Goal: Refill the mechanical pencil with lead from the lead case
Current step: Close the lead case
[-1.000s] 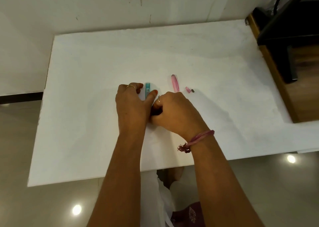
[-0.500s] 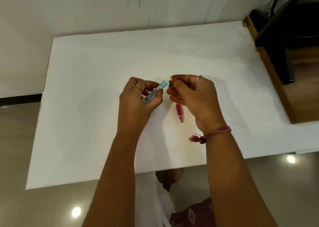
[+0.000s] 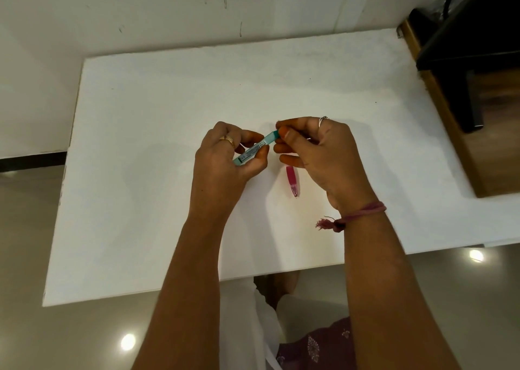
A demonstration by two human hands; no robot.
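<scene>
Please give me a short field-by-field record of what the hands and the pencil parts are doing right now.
left hand: holds the teal lead case, tilted, top end toward the other hand
right hand: fingertips pinch the case's top end; pink pencil tucked under the fingers, tip pointing toward the person
case cap: cannot tell whether on or off
surface: white table
lead: none visible

White table (image 3: 168, 116) against pale wall (image 3: 140, 9); glossy floor (image 3: 70, 338) reflects lights.
</scene>
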